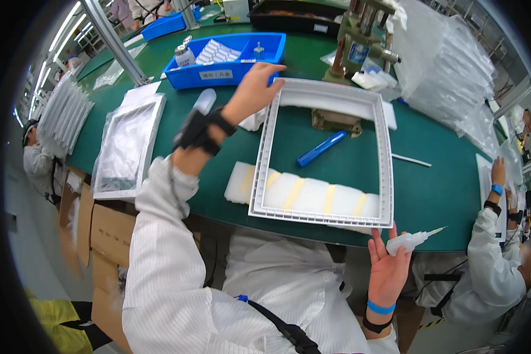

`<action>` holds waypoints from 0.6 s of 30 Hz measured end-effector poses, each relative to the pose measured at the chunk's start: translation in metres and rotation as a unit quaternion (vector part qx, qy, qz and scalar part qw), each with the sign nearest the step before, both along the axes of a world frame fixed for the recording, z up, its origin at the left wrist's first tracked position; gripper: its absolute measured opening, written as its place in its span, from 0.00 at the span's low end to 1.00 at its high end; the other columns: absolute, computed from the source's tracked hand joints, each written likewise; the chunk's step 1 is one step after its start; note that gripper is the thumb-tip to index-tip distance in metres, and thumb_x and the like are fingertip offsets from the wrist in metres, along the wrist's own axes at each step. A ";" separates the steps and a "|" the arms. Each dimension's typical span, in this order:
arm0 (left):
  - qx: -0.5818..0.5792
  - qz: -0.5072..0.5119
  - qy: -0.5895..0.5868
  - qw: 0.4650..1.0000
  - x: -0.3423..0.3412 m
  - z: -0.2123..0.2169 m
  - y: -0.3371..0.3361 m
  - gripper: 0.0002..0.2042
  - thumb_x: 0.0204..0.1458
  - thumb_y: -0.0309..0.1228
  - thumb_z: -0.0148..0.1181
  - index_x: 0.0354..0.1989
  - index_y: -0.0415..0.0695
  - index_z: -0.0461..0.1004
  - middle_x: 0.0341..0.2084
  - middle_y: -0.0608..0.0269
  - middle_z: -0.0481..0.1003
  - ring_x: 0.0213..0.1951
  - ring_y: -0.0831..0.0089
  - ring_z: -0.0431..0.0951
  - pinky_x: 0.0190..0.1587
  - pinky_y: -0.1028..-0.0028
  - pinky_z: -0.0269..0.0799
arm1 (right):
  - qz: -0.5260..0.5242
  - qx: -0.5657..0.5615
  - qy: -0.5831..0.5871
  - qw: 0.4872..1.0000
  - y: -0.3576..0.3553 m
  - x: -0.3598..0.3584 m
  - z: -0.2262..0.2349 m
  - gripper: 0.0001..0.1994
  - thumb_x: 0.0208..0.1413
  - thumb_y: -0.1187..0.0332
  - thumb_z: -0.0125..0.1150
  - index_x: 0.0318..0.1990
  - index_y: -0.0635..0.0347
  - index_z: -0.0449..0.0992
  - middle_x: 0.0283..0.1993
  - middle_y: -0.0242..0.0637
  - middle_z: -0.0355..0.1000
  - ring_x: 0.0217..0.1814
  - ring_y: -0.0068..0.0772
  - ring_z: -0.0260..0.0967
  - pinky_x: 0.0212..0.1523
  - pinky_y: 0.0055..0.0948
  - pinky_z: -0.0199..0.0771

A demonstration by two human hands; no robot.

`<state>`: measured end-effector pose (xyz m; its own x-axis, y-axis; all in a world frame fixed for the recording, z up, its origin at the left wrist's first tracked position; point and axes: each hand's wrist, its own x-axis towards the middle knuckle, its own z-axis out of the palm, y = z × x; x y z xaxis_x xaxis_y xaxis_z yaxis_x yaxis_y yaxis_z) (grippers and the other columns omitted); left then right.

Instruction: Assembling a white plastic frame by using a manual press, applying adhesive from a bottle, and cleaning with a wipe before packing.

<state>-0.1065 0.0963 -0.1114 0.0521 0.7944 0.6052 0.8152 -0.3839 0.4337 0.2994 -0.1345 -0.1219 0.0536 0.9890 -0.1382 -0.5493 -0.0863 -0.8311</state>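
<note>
A white rectangular plastic frame (385,159) is tilted in front of me over the green table. My left hand (255,94) grips its far left corner with the fingers. Close to the near right corner is my right hand (389,268), its fingertips by the frame's edge. It holds a small translucent squeeze bottle (402,242) with a thin needle tip pointing right. White foam padding (304,192) with yellow strips lies under the frame's near side. Through the opening I see a blue pen-shaped tool (321,148) on the table.
A blue divided tray (236,71) with small bottles and white pieces stands at the back. Behind the frame is a green bench press (357,47). Bagged frames (127,144) lie left; plastic-wrapped stacks (442,65) stand right. A thin white stick (412,160) and a co-worker's arm (488,236) are rightward.
</note>
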 end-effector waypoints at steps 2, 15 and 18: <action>-0.138 -0.040 -0.187 0.972 0.002 0.010 -0.058 0.23 0.53 0.32 0.62 0.58 0.42 0.71 0.54 0.51 0.71 0.55 0.59 0.73 0.57 0.64 0.69 | -0.006 -0.003 -0.003 1.000 0.003 0.006 -0.005 0.26 0.67 0.61 0.48 0.68 0.56 0.51 0.73 0.50 0.50 0.69 0.60 0.59 0.63 0.45 0.65; -0.206 -0.106 -0.105 0.967 0.054 -0.031 -0.221 0.43 0.34 0.36 0.77 0.65 0.49 0.66 0.65 0.49 0.58 0.64 0.50 0.56 0.66 0.57 0.54 | -0.028 0.001 -0.113 0.993 0.016 0.011 -0.001 0.24 0.67 0.62 0.47 0.66 0.61 0.55 0.72 0.57 0.50 0.68 0.61 0.59 0.60 0.41 0.68; -0.157 -0.094 -0.116 0.976 0.058 -0.044 -0.223 0.39 0.38 0.32 0.75 0.63 0.49 0.67 0.62 0.50 0.62 0.62 0.51 0.59 0.64 0.59 0.56 | -0.029 -0.001 -0.146 0.989 0.014 0.011 0.000 0.24 0.67 0.62 0.47 0.66 0.62 0.55 0.72 0.57 0.51 0.69 0.61 0.59 0.60 0.41 0.68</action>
